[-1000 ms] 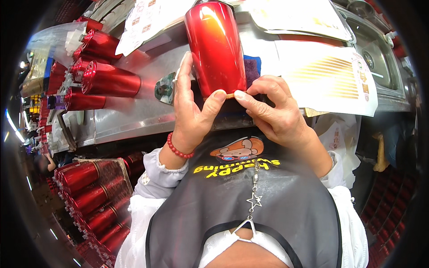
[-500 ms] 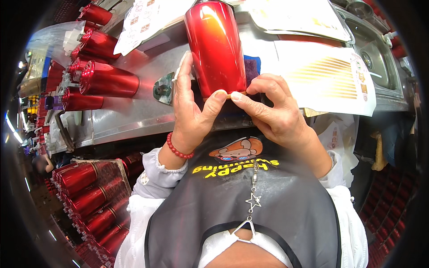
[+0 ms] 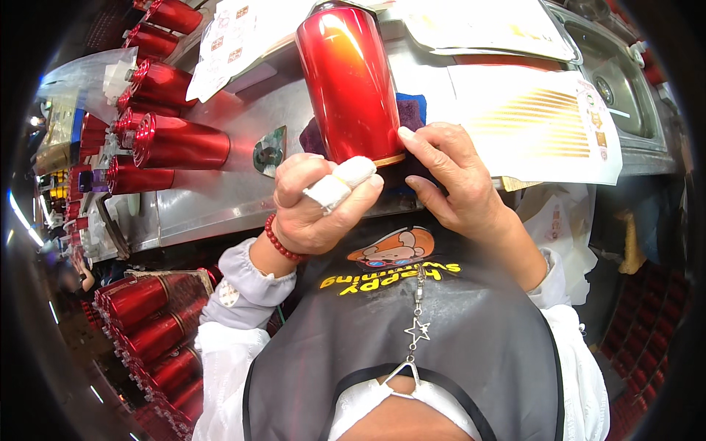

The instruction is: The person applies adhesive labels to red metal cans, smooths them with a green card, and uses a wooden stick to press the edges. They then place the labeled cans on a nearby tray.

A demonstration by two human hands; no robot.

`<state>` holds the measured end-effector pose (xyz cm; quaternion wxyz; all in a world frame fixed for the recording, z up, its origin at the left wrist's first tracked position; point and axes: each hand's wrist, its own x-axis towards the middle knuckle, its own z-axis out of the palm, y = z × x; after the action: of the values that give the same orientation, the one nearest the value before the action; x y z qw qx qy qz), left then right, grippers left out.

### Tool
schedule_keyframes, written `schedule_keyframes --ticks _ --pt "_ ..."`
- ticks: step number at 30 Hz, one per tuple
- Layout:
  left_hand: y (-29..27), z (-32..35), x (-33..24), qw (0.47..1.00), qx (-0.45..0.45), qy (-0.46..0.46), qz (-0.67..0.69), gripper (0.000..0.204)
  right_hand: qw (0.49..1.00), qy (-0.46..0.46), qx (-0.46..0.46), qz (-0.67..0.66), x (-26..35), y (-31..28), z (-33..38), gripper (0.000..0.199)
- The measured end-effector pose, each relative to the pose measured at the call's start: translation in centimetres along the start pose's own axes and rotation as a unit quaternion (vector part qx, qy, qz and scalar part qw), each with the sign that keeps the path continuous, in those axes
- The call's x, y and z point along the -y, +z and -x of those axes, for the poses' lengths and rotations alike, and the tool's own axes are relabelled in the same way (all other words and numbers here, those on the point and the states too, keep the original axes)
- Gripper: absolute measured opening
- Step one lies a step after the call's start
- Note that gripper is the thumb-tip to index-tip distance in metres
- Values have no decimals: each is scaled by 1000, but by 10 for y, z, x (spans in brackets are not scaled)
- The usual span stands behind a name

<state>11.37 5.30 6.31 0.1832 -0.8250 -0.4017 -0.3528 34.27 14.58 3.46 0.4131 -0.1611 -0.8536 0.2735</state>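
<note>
A glossy red metallic canister, tapered toward its gold-banded end, lies on a purple and blue cloth with that end toward me. My left hand is curled in front of the gold band, thumb drawn in against a finger covered by a white wrapping. Whether something small sits in that pinch is hidden. At the canister's lower right edge, my right hand rests an index fingertip. Its thumb stands apart below, and nothing shows between them. A small dark patterned plate lies left of the canister.
Several similar red canisters lie at the left of the metal table, and more are stacked at lower left. A white sheet with gold stripes lies on the right, beside a metal sink. White printed sheets lie behind.
My left hand has come off the canister's left side and curled before its gold end. My right thumb has parted from the band and index finger. The canister has shifted slightly left.
</note>
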Motion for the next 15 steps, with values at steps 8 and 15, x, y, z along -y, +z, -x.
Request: schedule_keyframes --ticks 8,15 --pt "8 3 -2 997 4 -51 60 26 1000 12 2 26 2 0 -2 65" --pt "12 23 -6 898 -112 -354 235 49 999 13 19 26 -1 1 -1 63"
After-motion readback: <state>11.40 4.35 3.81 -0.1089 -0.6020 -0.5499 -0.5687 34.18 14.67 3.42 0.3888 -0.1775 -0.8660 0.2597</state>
